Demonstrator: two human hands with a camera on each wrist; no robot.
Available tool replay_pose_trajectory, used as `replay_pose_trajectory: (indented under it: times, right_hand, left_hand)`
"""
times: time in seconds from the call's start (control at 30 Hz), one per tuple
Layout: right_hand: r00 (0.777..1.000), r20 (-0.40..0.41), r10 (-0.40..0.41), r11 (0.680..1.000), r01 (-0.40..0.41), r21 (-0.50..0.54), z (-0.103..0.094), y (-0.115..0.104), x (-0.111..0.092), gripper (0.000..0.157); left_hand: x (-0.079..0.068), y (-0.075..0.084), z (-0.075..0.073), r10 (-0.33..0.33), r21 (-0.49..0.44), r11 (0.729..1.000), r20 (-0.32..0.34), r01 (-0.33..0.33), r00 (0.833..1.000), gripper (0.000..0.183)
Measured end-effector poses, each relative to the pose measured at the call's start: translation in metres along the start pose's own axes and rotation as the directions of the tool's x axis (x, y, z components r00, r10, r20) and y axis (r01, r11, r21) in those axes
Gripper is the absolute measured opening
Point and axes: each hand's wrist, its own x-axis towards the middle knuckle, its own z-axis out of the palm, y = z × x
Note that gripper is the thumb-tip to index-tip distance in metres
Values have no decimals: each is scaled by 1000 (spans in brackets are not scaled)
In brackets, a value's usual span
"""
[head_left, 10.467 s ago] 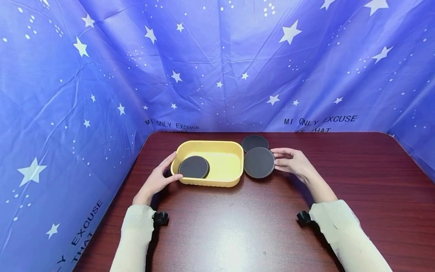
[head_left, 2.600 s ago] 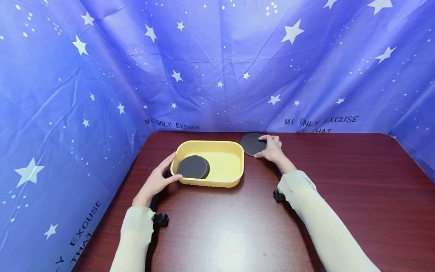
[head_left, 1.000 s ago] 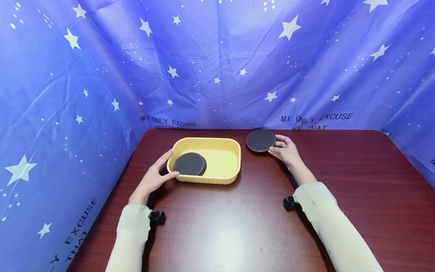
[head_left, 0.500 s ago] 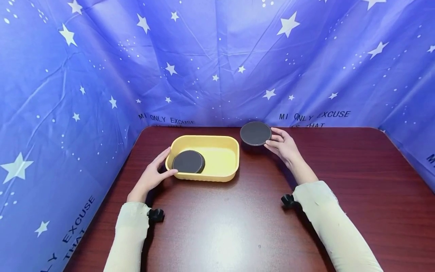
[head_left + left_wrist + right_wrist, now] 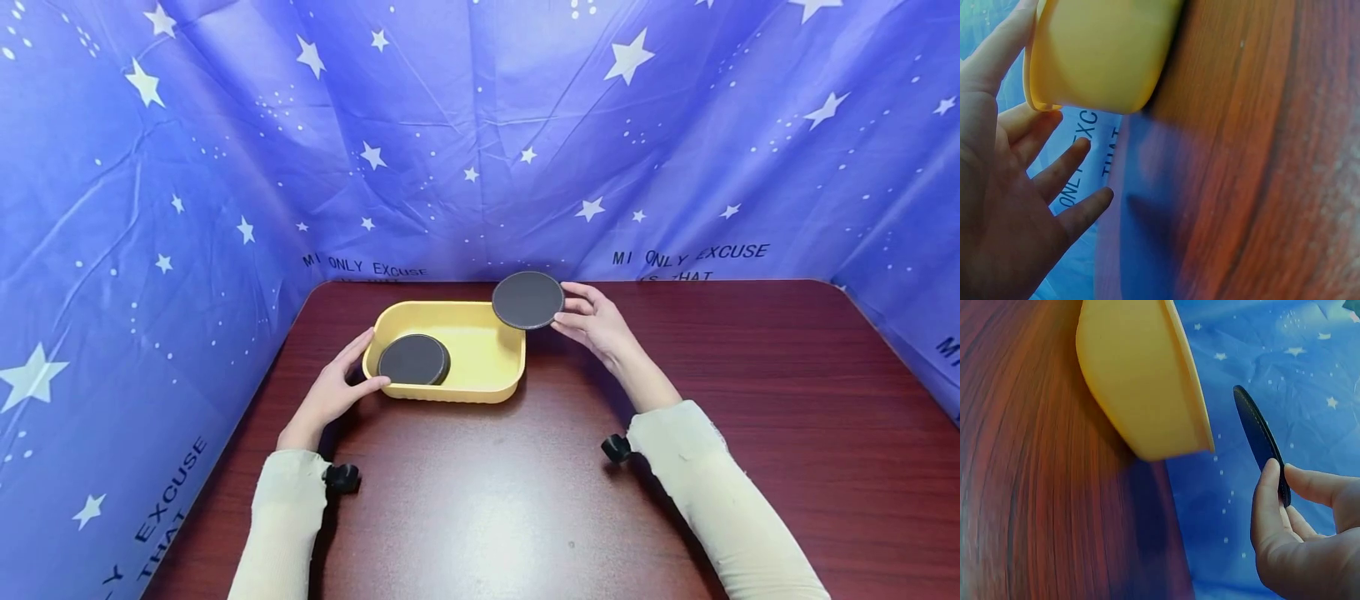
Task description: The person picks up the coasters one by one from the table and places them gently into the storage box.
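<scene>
A yellow plastic box (image 5: 487, 396) with rounded corners sits toward the back of the table. My left hand (image 5: 333, 396) holds its left end, thumb at the near rim and index finger along the end; in the left wrist view the other fingers are spread away from it. Inside, at the left, lie black round coasters (image 5: 414, 360), seemingly stacked; how many I cannot tell. My right hand (image 5: 600, 325) pinches another black coaster (image 5: 528, 300) by its right edge, with stitching visible round the rim. This coaster is raised and tilted, over the box's back right corner in the head view.
The dark red wooden table (image 5: 465, 492) carries a bright glare in front of the box. A blue star-patterned cloth (image 5: 480, 150) hangs behind and at the sides. Black wrist cameras (image 5: 342, 477) sit at both cuffs.
One of two coasters right of the box left the table earlier. My right hand has since lifted the other and moved it left to the box's rim. The left hand stays at the box.
</scene>
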Motion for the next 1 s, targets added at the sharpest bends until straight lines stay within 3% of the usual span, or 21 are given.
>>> replay_pose_trajectory:
  times: [0.27,0.33,0.57,0.63,0.87,1.0]
  right_hand:
    - [999,49,19,1000,-18,-25,20,7,4,67]
    - [998,58,22,999,-21,-29,24,8,4,67]
    - [997,74,31,999,-28,-42,36,13,5,67]
    - [997,76,33,999,-30,-42,38,14,6,68]
    - [996,76,53,997,-49,-57,46,19,6,68]
    - [995,81,52,997,-47,-65,50,21,7,67]
  left_hand:
    - [-10,32,-4,-8,-13,1000,13,8,1000,80]
    - [-9,31,-4,-12,-12,1000,13,13,1000,81]
    - [0,-2,1,-16,0,1000,-6,16,1000,84]
    - [-1,0,1,-17,-8,1000,-7,17,1000,83]
    - [-12,34,-4,-12,-12,1000,7,12,1000,81]
    - [-10,28,-3,-13,-22,1000,2,13,1000,81]
